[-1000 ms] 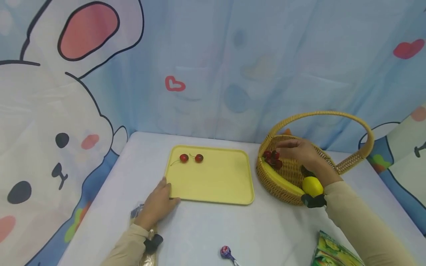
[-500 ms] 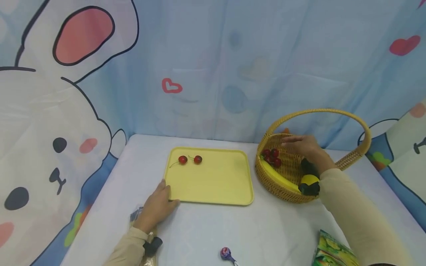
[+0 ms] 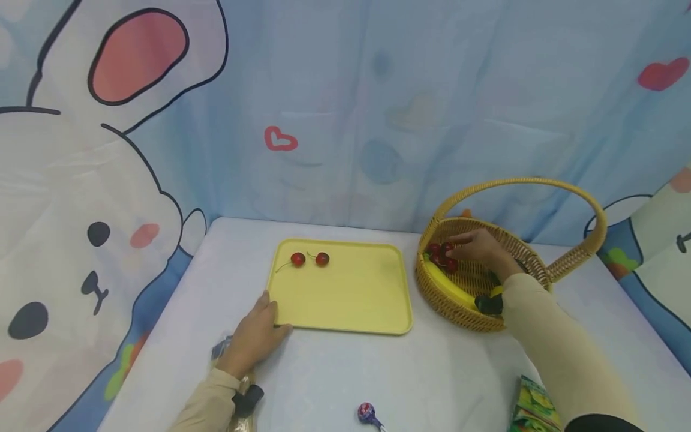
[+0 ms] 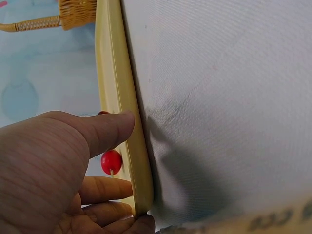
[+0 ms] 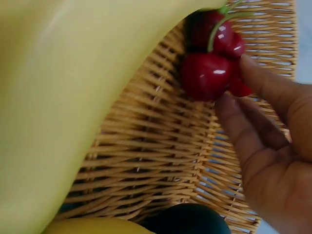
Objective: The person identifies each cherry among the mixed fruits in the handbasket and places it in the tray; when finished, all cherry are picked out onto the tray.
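Observation:
A yellow tray (image 3: 345, 288) lies on the table with two stemmed cherries (image 3: 297, 259) near its far left corner. My left hand (image 3: 254, 336) grips the tray's near left corner; the left wrist view has the thumb (image 4: 114, 129) on the front rim and the other fingers round the side. Inside the wicker basket (image 3: 464, 321), my right hand (image 3: 480, 249) reaches to a cluster of several cherries (image 5: 207, 75). Its thumb and fingertips pinch one red cherry (image 5: 240, 87) at the cluster's edge. A banana (image 3: 450, 288) lies along the basket's near left side.
Over the basket arches a tall handle (image 3: 526, 181). A yellow fruit (image 5: 97, 226) and a dark green thing (image 5: 190, 219) sit deeper inside. A lollipop (image 3: 367, 413) lies at the front, a green packet (image 3: 534, 405) at front right, and a shiny packet (image 3: 243, 414) under the left forearm.
The right hand drew back slightly from the cherries, then came left and down onto them, its fingers closing on one. The left hand has stayed at the tray corner.

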`<move>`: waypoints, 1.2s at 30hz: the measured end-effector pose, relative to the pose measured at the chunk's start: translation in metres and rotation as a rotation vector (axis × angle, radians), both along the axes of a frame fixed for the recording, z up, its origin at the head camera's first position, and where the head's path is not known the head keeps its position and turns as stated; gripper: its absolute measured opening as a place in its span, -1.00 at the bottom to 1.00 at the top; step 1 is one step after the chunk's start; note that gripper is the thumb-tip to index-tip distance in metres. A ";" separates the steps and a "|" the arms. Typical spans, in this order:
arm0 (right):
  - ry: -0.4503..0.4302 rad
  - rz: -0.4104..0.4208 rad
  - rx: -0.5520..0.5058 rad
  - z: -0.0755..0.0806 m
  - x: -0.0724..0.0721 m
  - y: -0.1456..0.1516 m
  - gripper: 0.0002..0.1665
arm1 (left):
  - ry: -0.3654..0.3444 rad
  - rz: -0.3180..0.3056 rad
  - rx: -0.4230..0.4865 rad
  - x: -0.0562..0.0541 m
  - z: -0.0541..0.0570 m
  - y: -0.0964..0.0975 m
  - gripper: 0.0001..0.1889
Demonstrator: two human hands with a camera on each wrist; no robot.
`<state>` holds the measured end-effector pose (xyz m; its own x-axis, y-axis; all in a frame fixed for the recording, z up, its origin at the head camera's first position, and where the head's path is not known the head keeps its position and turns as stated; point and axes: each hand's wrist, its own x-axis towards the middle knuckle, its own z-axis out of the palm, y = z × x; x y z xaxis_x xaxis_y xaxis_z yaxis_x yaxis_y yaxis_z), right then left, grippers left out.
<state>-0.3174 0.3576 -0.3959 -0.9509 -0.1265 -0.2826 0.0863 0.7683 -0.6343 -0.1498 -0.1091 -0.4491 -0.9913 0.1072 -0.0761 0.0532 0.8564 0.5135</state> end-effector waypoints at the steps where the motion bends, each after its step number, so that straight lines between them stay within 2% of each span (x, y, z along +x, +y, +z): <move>1: 0.010 0.000 0.004 -0.002 -0.002 -0.001 -0.32 | -0.001 -0.001 0.000 0.000 0.000 0.000 -0.35; 5: 0.042 -0.004 0.005 -0.007 -0.005 -0.005 -0.36 | -0.006 -0.004 -0.006 -0.002 0.001 -0.001 -0.34; 8: 0.058 -0.010 -0.004 -0.003 -0.004 -0.007 -0.38 | -0.012 -0.003 -0.006 -0.003 0.000 -0.002 -0.34; 18: 0.117 0.021 0.037 0.036 0.004 -0.006 -0.39 | 0.010 -0.004 -0.015 -0.003 0.000 -0.004 -0.35; 22: 0.136 0.015 0.040 0.049 0.019 -0.006 -0.32 | 0.019 -0.008 -0.007 -0.003 0.000 -0.004 -0.37; 26: 0.167 0.041 -0.025 0.057 0.040 -0.012 -0.28 | 0.019 -0.010 -0.012 -0.004 -0.001 -0.005 -0.37; 32: 0.209 0.067 -0.120 0.059 0.069 -0.034 -0.36 | 0.021 -0.019 -0.001 -0.004 0.000 -0.005 -0.37; 36: 0.209 0.127 -0.216 0.057 0.079 -0.058 -0.42 | 0.015 -0.015 0.003 -0.003 0.000 -0.004 -0.38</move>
<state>-0.2380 0.2998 -0.3391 -0.9584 -0.2831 -0.0370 -0.1504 0.6105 -0.7776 -0.1530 -0.1129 -0.4496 -0.9906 0.1224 -0.0606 0.0740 0.8538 0.5152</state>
